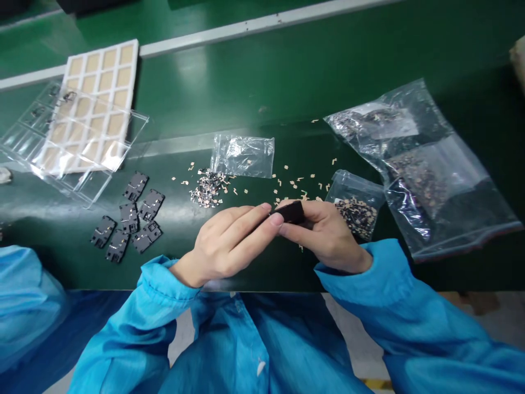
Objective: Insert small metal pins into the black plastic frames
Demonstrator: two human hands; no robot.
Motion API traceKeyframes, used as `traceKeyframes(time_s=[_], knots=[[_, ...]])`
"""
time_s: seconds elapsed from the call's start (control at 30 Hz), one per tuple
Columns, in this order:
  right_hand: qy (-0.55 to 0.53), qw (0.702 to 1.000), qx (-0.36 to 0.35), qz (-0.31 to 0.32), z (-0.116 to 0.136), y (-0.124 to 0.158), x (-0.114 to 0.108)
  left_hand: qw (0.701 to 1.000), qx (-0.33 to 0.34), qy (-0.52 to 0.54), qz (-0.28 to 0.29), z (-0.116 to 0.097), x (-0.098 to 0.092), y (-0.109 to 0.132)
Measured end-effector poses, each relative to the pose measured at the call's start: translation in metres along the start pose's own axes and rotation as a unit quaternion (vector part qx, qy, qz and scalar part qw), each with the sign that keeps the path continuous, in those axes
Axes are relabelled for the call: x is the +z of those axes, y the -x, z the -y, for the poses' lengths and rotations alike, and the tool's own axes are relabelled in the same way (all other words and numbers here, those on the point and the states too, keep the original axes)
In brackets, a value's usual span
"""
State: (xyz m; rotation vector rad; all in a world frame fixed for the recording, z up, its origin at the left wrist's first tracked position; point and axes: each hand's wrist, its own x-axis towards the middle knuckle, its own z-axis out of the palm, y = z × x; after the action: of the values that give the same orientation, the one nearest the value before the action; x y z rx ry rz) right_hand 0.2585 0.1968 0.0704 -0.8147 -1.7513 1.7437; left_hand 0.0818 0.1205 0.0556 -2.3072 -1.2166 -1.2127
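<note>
The person is holding a small black rectangular piece [292,212] between both hands, just above the green workbench [328,82]. The right hand [324,235] is gripping it with thumb and fingers closed on it, while the left hand [223,246] is reaching in with its fingers extended and their tips pressing against the piece's left end. Just right of the black piece, a small clear zip bag [356,210] is lying open and is holding a heap of tan metal pieces. Farther right, a large clear zip bag [426,164] is lying with dark and tan parts inside. Above the black piece, a small clear bag [243,156] is lying beside a loose pile of tan and dark bits [208,189]. Well left of it, black slotted parts [135,230] are lying in a cluster, and a clear compartment tray [69,145] is resting over a white grid tray [96,93] of tan squares, while another person's blue sleeve [24,301] is showing at the far left.
</note>
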Motion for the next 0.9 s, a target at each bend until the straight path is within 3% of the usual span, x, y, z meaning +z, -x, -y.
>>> traceKeyframes(time_s=[0.17, 0.33, 0.43, 0.5, 0.57, 0.7, 0.9], knots=[[-0.001, 1.000, 0.019, -0.004, -0.010, 0.002, -0.001, 0.999, 0.028, -0.043, 0.015, 0.002, 0.002, -0.001], [0.029, 0.999, 0.025, -0.013, -0.022, -0.001, -0.003, 0.996, 0.013, -0.086, 0.018, -0.003, 0.001, 0.002], [0.032, 0.999, 0.004, 0.037, -0.017, -0.004, 0.000, 0.993, -0.046, -0.111, 0.013, -0.013, -0.020, 0.017], [0.030, 0.998, -0.013, 0.049, -0.011, -0.004, 0.003, 0.981, -0.132, -0.139, 0.011, -0.017, -0.044, 0.039], [0.027, 0.998, -0.026, 0.052, -0.006, -0.003, 0.005, 0.946, -0.246, -0.208, 0.012, -0.014, -0.070, 0.066], [0.031, 0.996, -0.049, 0.071, -0.003, 0.000, 0.007, 0.838, -0.431, -0.333, 0.003, 0.011, -0.115, 0.114], [0.031, 0.996, -0.061, 0.054, -0.005, -0.004, 0.001, 0.698, -0.597, -0.392, -0.053, 0.035, -0.177, 0.138]])
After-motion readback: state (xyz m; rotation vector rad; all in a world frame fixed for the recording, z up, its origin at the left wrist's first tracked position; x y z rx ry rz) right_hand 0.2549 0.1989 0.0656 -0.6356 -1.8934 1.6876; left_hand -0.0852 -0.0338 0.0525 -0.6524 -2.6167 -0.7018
